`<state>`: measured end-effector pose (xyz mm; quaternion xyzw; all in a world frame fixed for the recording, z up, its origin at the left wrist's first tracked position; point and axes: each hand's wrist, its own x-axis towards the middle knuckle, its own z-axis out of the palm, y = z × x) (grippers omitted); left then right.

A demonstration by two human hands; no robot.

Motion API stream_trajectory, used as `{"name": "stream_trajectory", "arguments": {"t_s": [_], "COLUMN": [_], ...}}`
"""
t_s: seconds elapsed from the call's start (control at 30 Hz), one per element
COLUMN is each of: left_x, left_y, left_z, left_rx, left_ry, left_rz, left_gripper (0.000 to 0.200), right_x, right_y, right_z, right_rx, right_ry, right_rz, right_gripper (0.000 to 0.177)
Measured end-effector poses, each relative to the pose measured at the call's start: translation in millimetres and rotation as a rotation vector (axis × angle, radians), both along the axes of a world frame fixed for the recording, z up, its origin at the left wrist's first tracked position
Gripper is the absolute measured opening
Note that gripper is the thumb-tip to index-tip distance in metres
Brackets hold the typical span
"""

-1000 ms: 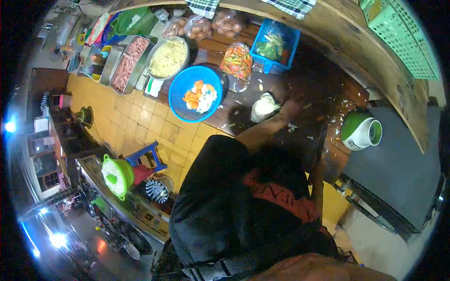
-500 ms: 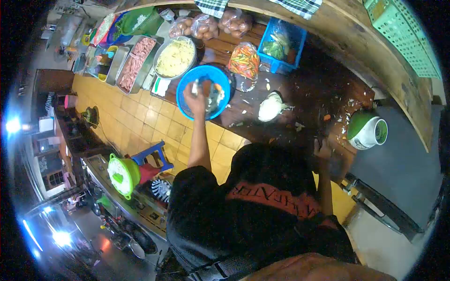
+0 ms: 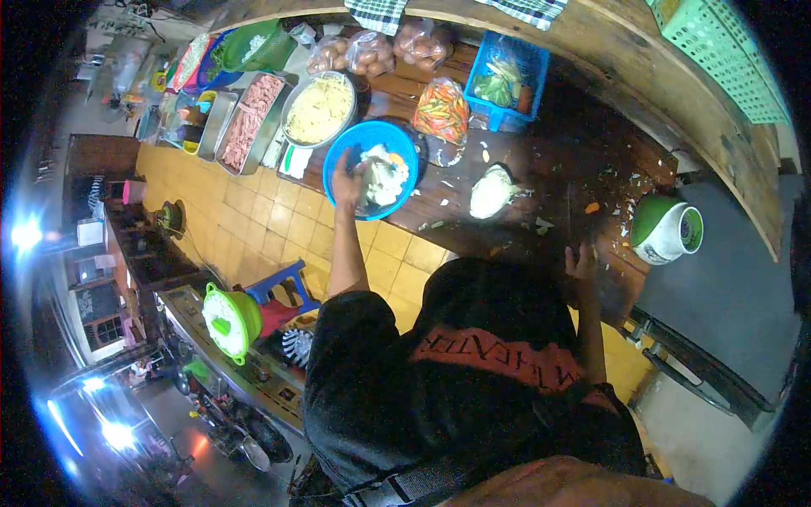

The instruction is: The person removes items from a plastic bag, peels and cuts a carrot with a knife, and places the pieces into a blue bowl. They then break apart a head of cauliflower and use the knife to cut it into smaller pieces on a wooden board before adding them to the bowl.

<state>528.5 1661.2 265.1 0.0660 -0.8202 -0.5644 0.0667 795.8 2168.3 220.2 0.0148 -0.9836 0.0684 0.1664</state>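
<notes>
Right, head view only:
Left hand (image 3: 347, 182): reached out over the near rim of the blue basket (image 3: 338, 152), at the left part of the tabletop (image 3: 549, 152).
Left fingers (image 3: 361, 173): bent down into the chopped vegetables (image 3: 386, 177); cannot tell whether they grip any.
Chopped vegetables: pale pile with orange bits, lying inside the blue basket.
Right hand (image 3: 581, 262): at the near tabletop edge, well apart from the basket.
Right fingers: curled closed on a dark knife (image 3: 572, 221); the blade points away from the person and is hard to make out.
Cabbage piece (image 3: 492, 193): on the tabletop between the two hands, with scraps around it.
Green-white jar (image 3: 666, 230): just right of the knife.
Behind the basket: metal bowl of pale shreds (image 3: 319, 108), chilli bag (image 3: 441, 110), blue crate (image 3: 507, 80).
</notes>
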Motion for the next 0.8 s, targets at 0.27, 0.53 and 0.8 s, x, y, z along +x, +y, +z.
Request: {"name": "stream_trajectory", "arguments": {"t_s": [0.27,0.53,0.8], "left_x": [2.5,-1.0,16.9], "left_y": [19.0,31.7,33.6], "left_z": [-28.5,6.7,22.0], "left_rx": [-0.942,-0.798,-0.676], "left_ry": [0.001,-0.161,-0.229], "left_rz": [-0.461,-0.514,-0.24], "left_gripper": [0.051,0.051,0.052], "right_x": [2.7,19.5,6.5], "right_y": [-16.9,-4.7,-15.4], "right_z": [11.1,-34.9,14.4], "right_rx": [-0.391,0.093,-0.415], "right_ry": [-0.281,-0.061,-0.56], "right_rz": [-0.063,0.034,-0.43], "right_gripper": [0.043,0.051,0.059]}}
